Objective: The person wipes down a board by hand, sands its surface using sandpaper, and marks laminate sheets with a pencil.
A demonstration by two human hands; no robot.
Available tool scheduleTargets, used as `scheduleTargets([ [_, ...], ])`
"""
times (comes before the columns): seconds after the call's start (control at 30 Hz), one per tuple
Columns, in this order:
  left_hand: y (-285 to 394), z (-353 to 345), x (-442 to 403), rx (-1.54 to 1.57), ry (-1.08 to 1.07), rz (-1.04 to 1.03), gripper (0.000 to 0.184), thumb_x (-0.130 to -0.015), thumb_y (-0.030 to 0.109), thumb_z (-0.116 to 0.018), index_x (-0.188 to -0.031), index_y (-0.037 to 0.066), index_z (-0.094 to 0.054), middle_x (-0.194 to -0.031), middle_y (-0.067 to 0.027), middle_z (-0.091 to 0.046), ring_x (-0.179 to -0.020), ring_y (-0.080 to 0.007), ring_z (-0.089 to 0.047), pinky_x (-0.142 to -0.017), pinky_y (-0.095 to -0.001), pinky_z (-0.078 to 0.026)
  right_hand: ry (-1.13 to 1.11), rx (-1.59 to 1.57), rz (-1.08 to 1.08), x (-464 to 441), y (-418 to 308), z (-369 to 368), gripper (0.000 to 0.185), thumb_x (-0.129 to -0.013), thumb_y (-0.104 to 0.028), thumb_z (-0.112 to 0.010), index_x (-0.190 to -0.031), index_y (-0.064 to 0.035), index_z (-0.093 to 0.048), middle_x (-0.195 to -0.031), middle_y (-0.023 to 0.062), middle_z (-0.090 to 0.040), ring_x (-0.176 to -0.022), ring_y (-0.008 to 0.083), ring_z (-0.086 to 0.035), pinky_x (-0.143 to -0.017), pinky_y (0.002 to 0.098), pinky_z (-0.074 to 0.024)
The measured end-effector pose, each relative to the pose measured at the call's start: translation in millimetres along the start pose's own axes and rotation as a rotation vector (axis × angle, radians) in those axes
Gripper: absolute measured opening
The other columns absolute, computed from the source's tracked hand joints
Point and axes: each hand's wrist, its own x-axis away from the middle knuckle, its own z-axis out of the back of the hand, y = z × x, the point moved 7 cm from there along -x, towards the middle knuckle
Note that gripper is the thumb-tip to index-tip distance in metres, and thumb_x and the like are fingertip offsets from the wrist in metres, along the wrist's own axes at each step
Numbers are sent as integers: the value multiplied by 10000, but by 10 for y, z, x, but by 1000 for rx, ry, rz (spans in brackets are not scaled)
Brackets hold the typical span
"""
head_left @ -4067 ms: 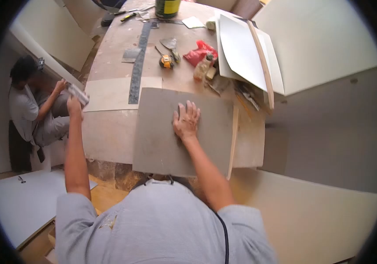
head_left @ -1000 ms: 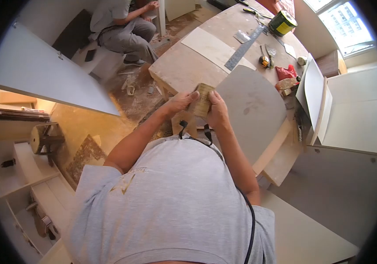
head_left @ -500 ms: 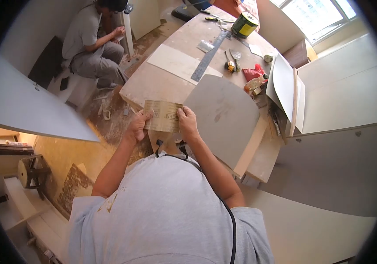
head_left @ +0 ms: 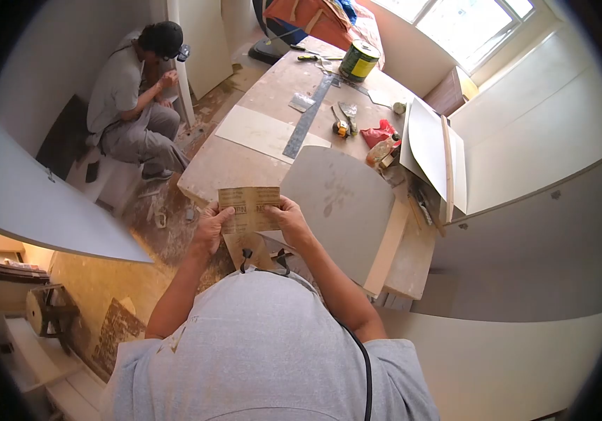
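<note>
A brown printed sheet, likely sandpaper seen from its back (head_left: 249, 209), is spread between my two hands above the near left edge of the table. My left hand (head_left: 211, 228) pinches its left side, thumb on top. At the right side my right hand (head_left: 289, 219) grips it the same way. Just right of my right hand, a grey panel (head_left: 336, 203) with smudges on its face lies on the table (head_left: 206, 165). A pale edge strip (head_left: 389, 245) runs along the panel's right side.
Beyond lie a metal ruler (head_left: 308, 116), a tape measure (head_left: 341, 129), a red bag (head_left: 378, 132), a bottle and a green can (head_left: 359, 60). White sheets (head_left: 427, 144) lean at the right. Another person (head_left: 136, 105) sits at the left. A stool (head_left: 49, 309) stands lower left.
My right hand has left the grey panel. The sheet, earlier in my left hand alone and folded smaller, is now opened out between both hands. The view has shifted.
</note>
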Motion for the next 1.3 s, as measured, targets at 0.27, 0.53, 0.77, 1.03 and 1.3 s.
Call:
scheduleTargets([
  [0.27,-85,159,-84,-141,-24,2,230,-1006,110,-685,-1213,12,-660,-1099,-44,-721,-954,-102,-680,-848,-283,-572,-1,-56,38,46,57,51,351,-972,-80,-715,-1303,7,-638,-1157,75,-726,-999,142,-688,-892,310,-567],
  [0.53,72,211,-448,-698,253,-126,284,-958,168,-690,-1133,-56,-685,-1004,-61,-700,-901,-136,-626,-824,-304,-511,206,9,0,-134,-72,184,457,-1018,-232,-690,-1405,-32,-549,-1188,76,-693,-997,162,-673,-854,347,-566],
  [0.77,764,-147,-2030,-626,211,-281,494,-955,250,-704,-1291,-108,-645,-1070,-147,-745,-959,-192,-678,-847,-343,-535,348,-6,-42,-140,-183,707,406,-1041,-284,-648,-1374,-66,-566,-1110,54,-684,-954,157,-661,-819,341,-562],
  [1.03,146,-118,-3022,-1650,-19,-431,803,-917,455,-757,-1524,1,-493,-1539,-330,-460,-1463,-473,-410,-1217,-499,-330,396,128,-14,-306,-717,1249,245,-1047,-261,-637,-1170,-51,-673,-988,47,-720,-861,139,-680,-775,301,-564],
  [1.3,-299,-295,-2995,-1739,20,-376,757,-948,542,-662,-1568,147,-482,-1660,-274,-279,-1549,-436,-237,-1261,-524,-222,445,450,176,-2465,-1953,2572,269,-1054,-275,-603,-947,-53,-712,-782,16,-673,-667,105,-605,-610,254,-476],
])
